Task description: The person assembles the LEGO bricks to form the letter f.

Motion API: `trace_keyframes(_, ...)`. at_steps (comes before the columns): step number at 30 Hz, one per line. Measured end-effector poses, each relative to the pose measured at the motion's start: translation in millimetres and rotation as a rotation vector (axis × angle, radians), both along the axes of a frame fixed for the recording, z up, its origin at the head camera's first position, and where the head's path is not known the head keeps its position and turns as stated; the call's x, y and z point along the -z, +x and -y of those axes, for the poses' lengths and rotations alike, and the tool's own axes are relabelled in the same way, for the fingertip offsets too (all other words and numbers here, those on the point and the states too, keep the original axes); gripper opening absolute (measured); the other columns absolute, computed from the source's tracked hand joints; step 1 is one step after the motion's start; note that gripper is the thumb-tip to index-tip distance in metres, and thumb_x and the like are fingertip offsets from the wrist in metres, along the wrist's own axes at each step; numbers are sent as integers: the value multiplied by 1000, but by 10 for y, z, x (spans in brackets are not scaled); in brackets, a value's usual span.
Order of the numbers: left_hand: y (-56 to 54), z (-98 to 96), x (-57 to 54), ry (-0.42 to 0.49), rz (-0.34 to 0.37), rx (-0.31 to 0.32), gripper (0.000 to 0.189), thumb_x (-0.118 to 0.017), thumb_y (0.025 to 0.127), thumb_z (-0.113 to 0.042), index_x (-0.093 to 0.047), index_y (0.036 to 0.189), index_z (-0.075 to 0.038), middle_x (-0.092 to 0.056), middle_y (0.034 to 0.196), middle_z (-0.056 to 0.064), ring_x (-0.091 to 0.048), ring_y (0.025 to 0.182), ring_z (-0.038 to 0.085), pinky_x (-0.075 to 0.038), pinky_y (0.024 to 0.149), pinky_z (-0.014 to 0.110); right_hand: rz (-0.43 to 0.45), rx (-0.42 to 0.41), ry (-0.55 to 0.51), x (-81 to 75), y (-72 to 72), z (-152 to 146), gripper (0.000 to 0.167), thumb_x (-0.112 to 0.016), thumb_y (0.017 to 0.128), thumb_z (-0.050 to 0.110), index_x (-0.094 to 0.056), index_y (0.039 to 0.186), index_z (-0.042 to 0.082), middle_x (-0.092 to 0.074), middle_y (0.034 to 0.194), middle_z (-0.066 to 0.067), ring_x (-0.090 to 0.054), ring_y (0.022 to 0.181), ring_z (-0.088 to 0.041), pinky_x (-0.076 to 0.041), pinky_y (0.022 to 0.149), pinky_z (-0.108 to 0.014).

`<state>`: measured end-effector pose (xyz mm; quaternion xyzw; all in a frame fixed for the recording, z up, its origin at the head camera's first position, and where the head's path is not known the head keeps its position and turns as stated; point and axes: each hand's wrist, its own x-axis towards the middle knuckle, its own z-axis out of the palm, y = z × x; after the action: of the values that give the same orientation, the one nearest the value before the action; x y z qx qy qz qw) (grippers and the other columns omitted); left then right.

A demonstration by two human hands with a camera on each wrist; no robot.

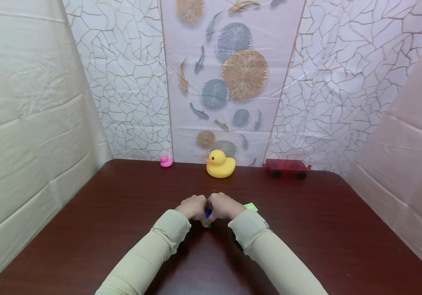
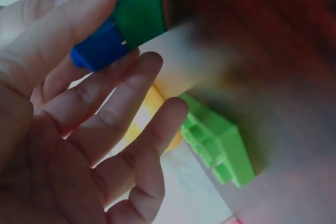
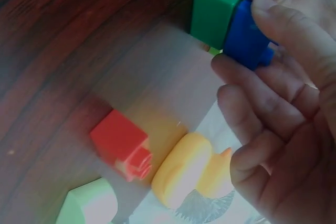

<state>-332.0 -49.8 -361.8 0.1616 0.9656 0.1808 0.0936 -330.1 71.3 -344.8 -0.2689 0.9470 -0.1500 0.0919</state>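
Note:
In front of me, my left hand (image 1: 193,209) and right hand (image 1: 224,206) meet around two joined toy building bricks. The blue brick (image 3: 245,35) is attached to the green brick (image 3: 215,13), its studs facing away from the green one. Left thumb and fingers pinch the blue brick (image 2: 102,45) near the seam with the green brick (image 2: 140,11). From the other side, the right thumb and fingers pinch the blue brick too. The lower fingers of each hand are loosely bent beneath. In the head view the hands hide most of both bricks.
A pale green brick (image 1: 250,207) lies beside the right wrist. A red brick (image 3: 121,140) and a light green brick (image 2: 220,140) lie near the hands. Farther back stand a pink duck (image 1: 165,161), yellow duck (image 1: 220,164) and red wagon (image 1: 286,166) on the brown table (image 1: 103,213).

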Motion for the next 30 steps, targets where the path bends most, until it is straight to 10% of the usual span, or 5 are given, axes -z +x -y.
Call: trace_keyframes(30,31,-21,-20,-73,-64,1,23,-82,53,-20,-61,61,-18,-54,58,-6,-47,57,11,-39,54,33,7,69,-149,157,47,-197,33,-76,66,26,-63,91,8,-60,77,2,-55,67,-10,-44,62,-28)
